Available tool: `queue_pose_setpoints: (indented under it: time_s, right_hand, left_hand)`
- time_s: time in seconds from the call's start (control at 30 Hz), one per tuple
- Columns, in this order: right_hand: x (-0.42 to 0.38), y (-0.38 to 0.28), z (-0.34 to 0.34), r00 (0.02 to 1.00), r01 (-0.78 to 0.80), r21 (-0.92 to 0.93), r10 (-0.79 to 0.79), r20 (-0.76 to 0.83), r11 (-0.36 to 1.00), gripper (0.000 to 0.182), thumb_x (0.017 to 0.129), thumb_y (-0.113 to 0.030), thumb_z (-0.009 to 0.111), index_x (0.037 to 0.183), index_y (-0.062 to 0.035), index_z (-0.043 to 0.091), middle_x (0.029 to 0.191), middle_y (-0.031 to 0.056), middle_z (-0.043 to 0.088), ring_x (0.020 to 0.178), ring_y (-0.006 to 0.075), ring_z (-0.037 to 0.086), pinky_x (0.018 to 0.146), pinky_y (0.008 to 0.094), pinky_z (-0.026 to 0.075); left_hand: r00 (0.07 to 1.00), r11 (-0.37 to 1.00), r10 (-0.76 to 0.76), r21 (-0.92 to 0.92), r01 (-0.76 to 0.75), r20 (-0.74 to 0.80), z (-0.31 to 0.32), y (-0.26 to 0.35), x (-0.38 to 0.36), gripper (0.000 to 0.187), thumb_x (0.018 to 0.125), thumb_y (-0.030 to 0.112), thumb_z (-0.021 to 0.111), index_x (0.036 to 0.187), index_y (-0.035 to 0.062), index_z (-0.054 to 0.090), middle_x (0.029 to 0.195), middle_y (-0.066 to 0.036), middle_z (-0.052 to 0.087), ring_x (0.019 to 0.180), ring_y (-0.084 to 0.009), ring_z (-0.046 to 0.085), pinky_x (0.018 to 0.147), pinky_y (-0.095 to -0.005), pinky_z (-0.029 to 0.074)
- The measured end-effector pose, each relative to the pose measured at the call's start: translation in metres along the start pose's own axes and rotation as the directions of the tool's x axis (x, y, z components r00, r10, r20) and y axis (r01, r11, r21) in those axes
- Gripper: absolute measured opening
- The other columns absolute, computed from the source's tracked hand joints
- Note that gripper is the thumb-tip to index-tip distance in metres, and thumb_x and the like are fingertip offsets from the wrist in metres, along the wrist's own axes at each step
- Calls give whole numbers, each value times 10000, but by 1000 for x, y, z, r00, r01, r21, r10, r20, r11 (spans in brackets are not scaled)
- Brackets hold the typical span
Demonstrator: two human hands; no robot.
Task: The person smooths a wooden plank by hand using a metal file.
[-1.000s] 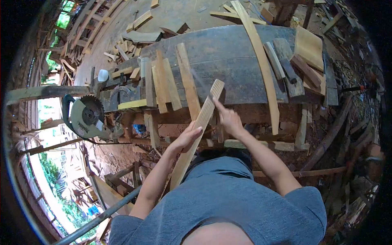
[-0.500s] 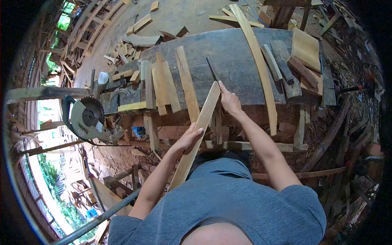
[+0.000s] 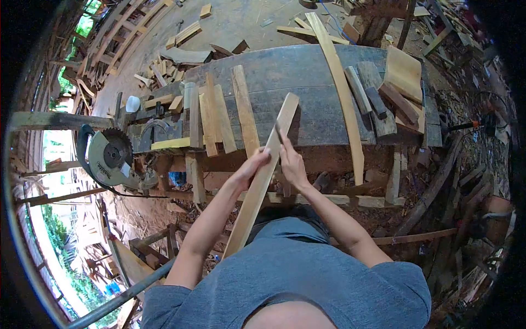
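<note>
A long, pale wooden board (image 3: 267,169) slants from my body up over the near edge of the workbench. My left hand (image 3: 253,168) is wrapped round its left edge near the middle. In my right hand (image 3: 292,163), closed at the board's right side, is a slim dark tool (image 3: 279,132), perhaps a file or a knife. It lies against the board's face, with its handle hidden by the fingers. On the bench just left of the board lies a loose wooden strip (image 3: 245,109).
The dark workbench (image 3: 307,71) carries several wood strips (image 3: 216,118), a long board (image 3: 342,93) and wood blocks (image 3: 402,101) at right. A circular saw (image 3: 112,156) with an exposed blade stands left. Offcuts (image 3: 170,68) litter the floor behind.
My right hand has come down and left along the board, and the dark tool now crosses its face. The board's far end has risen slightly and turned.
</note>
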State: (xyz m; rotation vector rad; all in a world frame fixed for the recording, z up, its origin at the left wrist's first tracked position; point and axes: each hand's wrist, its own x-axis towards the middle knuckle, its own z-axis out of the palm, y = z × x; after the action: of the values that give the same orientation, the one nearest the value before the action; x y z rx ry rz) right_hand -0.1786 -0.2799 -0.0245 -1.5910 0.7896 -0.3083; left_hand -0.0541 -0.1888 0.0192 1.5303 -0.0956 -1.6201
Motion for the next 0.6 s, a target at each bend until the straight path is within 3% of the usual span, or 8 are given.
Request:
queue_pose_setpoints:
  time_s: [0.07,0.13,0.2,0.33,0.4,0.47,0.53,0.6]
  right_hand:
    - [9,-9,-7,993,-74,65,80,-90,995,508,990,-282,374,1479,-192,270,1380,214,463,1212,411,489,974,443,423]
    - [19,3,-7,990,-25,22,28,-137,999,506,992,-303,365,1481,-216,268,1368,216,476,1212,420,486,979,448,421]
    - [21,8,-8,982,68,-72,-80,-170,995,502,984,-307,392,1471,-247,285,856,292,634,828,488,611,717,522,476]
    - [30,4,-15,987,83,-301,-121,-109,950,475,978,-296,407,1445,-245,338,846,287,631,803,481,610,718,535,481]
    - [33,-7,-24,993,73,-352,-99,-57,933,456,985,-273,397,1438,-237,363,1086,273,606,965,474,576,799,517,475]
    - [18,-26,-27,998,9,-341,-28,-51,940,448,970,-227,432,1417,-226,404,1053,286,603,957,454,587,786,498,481]
    - [-18,-38,-22,996,89,-378,-71,63,921,463,951,-188,465,1409,-223,417,1020,282,609,947,440,598,778,481,487]
    - [-34,-40,-17,995,64,-340,-31,100,938,479,931,-150,485,1401,-223,429,1081,261,607,1006,428,589,803,466,484]
  left_hand:
    - [970,934,-9,-345,94,242,-2,-3,-19,447,966,447,467,1301,162,390,967,-91,563,686,-216,631,608,-375,569]
    - [975,865,-115,-464,192,190,-3,-36,-54,498,971,450,458,1383,195,343,991,-119,594,769,-200,626,629,-348,579]
    - [971,925,-9,-366,99,240,-22,-61,-84,529,982,432,447,1446,243,277,989,-121,595,746,-207,624,636,-356,573]
    - [973,927,-72,-346,146,219,-22,-49,-91,542,972,369,500,1440,246,255,847,-89,551,680,-189,593,569,-331,532]
    - [963,886,-116,-413,212,245,-17,-38,-83,549,971,332,503,1440,229,238,831,-87,541,659,-184,583,560,-322,524]
    - [946,835,-167,-470,285,278,-12,-24,-78,557,970,296,507,1439,212,220,816,-84,532,638,-179,573,551,-313,516]
    - [984,986,0,-166,30,177,-5,-9,-76,575,953,233,517,1436,175,210,855,-83,527,643,-179,575,559,-314,520]
    - [985,993,46,-116,-27,168,-5,-5,-74,613,921,184,544,1441,157,219,916,-85,519,672,-180,586,571,-317,530]
